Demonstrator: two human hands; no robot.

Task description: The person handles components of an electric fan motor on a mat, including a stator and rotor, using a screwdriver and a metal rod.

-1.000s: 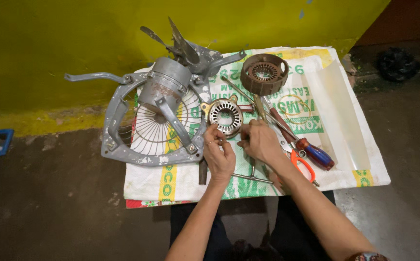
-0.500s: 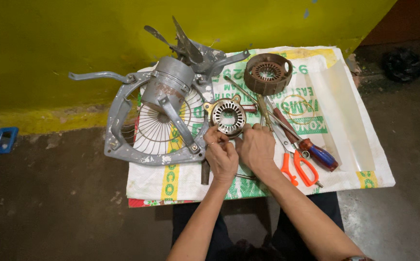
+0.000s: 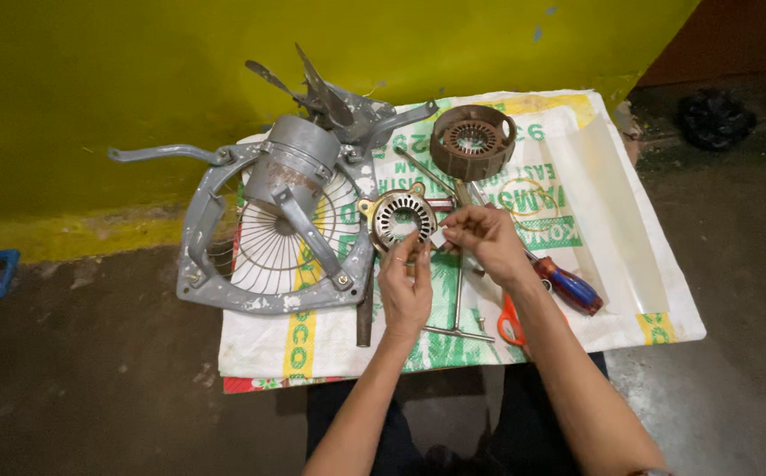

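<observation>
2 hands work at the slotted stator ring, which lies on the printed woven sack beside the grey fan frame. Left hand rests curled fingertips on its rim; right hand pinches something too small to identify. Likely winding work, demanding fine threading. Pliers sit half hidden under the forearm.

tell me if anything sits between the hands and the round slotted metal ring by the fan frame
Nothing visible does. The left hand already has its fingertips on the lower edge of the round slotted metal ring. The right hand is just beside the ring's right side, with only bare printed sack between them.
</observation>
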